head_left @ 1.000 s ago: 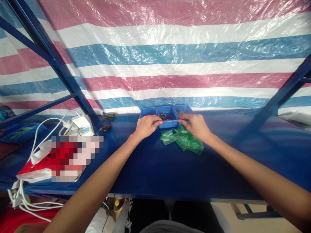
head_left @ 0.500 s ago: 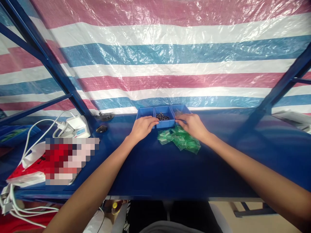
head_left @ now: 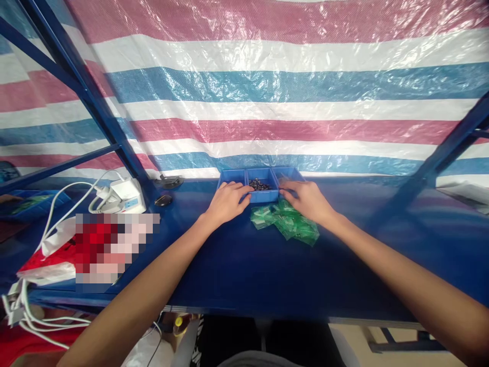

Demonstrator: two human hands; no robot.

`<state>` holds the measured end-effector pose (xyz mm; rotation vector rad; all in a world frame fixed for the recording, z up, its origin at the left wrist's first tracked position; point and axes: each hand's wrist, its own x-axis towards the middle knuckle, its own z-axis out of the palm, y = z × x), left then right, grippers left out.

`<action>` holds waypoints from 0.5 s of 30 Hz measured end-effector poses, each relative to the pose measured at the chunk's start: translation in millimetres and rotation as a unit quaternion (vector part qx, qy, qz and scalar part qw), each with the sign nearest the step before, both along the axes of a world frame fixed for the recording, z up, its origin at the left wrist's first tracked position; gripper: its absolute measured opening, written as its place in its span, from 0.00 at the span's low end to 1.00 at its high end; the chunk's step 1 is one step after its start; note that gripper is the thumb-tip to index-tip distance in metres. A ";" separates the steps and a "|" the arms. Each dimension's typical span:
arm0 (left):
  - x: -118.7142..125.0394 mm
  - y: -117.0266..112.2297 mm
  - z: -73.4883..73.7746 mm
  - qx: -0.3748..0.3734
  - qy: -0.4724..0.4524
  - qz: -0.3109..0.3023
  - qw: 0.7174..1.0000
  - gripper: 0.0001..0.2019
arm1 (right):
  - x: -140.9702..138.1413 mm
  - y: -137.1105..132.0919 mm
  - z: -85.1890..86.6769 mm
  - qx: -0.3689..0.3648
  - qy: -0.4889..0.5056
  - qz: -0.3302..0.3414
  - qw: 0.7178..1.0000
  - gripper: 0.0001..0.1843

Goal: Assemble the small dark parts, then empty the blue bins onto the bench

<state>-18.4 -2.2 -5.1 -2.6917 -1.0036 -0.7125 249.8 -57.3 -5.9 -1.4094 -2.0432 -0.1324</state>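
A blue three-compartment tray [head_left: 263, 196] stands at the back of the blue table. Small black parts [head_left: 259, 184] fill its middle compartment. My left hand [head_left: 228, 201] rests over the front of the left compartment, fingertips at the divider by the black parts, thumb apart from the fingers. At the front of the right compartment is my right hand [head_left: 307, 199], fingers and thumb bent close together; what they grip is too small to see. Clear plastic pieces [head_left: 284, 179] show faintly behind those fingers. Beneath the right hand, green-marked clear plastic packets [head_left: 294, 227] lie in a pile.
To the left are a white power strip [head_left: 130, 199] with cables, a black mouse-like object [head_left: 163, 200] and a red and white package [head_left: 49, 262]. Farther left, another blue tray [head_left: 49, 204] holds green packets. A striped plastic sheet [head_left: 282, 122] hangs behind the table.
The view has shifted slightly, so everything sits a little further right. My left thumb has moved away from the fingertips. My right hand stays by the right compartment.
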 end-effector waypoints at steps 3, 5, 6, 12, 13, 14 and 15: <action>0.1 -3.4 3.1 0.028 -0.004 0.024 0.999 0.18 | 12.3 3.7 7.5 0.034 0.026 -0.068 0.997 0.16; 0.5 -4.8 4.9 0.032 -0.014 0.027 0.999 0.18 | 26.1 8.0 13.5 0.042 0.050 -0.150 0.987 0.14; 0.8 -5.1 5.2 0.031 -0.018 0.021 0.999 0.18 | 33.0 10.0 16.2 0.018 0.063 -0.188 0.980 0.14; 5.1 -5.1 -0.2 -0.014 -0.039 -0.019 0.999 0.18 | 46.2 13.7 17.2 -0.250 0.215 -0.200 0.922 0.12; 5.7 -5.1 -1.0 -0.026 -0.046 -0.021 0.998 0.18 | 44.2 13.5 15.6 -0.255 0.227 -0.195 0.920 0.10; 5.9 -5.1 -1.5 -0.035 -0.053 -0.022 0.998 0.17 | 42.0 13.4 14.1 -0.252 0.232 -0.191 0.920 0.09; 6.0 -5.1 -1.9 -0.042 -0.058 -0.023 0.997 0.17 | 40.2 13.3 12.9 -0.247 0.233 -0.187 0.922 0.09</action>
